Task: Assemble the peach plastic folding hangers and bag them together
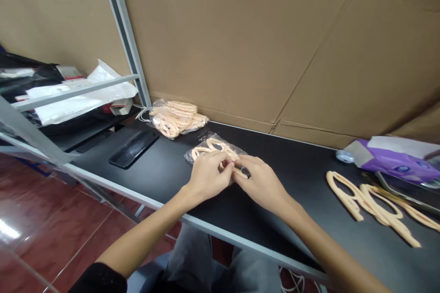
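Observation:
A clear plastic bag [188, 155] lies on the black tabletop [275, 158] with a beige looped strip [220, 143] inside it. My left hand [209, 174] pinches the near end of this bag between thumb and forefinger. From the other side, my right hand [259, 182] closes on the same end, its fingertips meeting those of the left. The fingers partly hide the bag's edge. Off to the right, several loose beige looped strips [369, 203] of the same look lie flat on the tabletop.
Filled clear bags [177, 116] are piled against the cardboard wall [240, 46]. A black phone [134, 149] lies at left, near a metal shelf frame [129, 32] and white plastic packaging [82, 96]. A purple packet [395, 160] sits at the back right.

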Available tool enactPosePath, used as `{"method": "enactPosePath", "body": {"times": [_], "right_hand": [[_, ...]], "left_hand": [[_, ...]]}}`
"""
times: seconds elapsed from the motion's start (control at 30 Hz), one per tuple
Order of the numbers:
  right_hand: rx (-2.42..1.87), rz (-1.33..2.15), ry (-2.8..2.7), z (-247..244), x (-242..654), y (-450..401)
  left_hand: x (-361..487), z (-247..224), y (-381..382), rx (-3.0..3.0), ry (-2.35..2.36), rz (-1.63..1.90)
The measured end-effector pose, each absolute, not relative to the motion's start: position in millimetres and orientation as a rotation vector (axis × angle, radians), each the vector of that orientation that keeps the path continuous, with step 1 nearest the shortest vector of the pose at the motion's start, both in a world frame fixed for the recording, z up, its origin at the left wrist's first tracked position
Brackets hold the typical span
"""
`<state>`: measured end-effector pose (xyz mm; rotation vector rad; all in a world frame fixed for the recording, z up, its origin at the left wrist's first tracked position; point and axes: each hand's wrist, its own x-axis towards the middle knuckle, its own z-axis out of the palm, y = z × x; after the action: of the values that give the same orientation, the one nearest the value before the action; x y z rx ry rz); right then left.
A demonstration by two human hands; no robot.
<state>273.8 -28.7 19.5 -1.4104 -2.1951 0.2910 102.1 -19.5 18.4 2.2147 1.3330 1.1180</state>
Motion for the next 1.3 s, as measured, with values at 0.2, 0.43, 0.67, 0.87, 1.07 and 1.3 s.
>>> {"method": "enactPosePath", "body": {"times": [0.2, 0.43, 0.67, 0.87, 1.07, 1.3], "right_hand": [[-1.223, 0.306, -2.284, 0, 271, -24], [-1.346, 0.257, -2.312, -10, 299, -38], [-1.241, 0.249, -2.119, -8, 282, -26], [-1.188, 0.291, -1.986, -16, 262, -17], [-1.102, 0.340, -2.113, -18, 252, -17], [-1.095, 0.176, -2.066, 10, 275, -37]], "left_hand": [[61, 27, 15, 2.336, 1.235, 0.946], [11, 0, 66, 2.360, 1.374, 0.710], [14, -4, 63, 2.268, 1.332, 0.731], [15, -2, 60, 2.218, 1.362, 0.748], [15, -5, 60, 2.186, 1.396, 0.746], [13, -9, 60, 2.287, 1.385, 0.750]]}}
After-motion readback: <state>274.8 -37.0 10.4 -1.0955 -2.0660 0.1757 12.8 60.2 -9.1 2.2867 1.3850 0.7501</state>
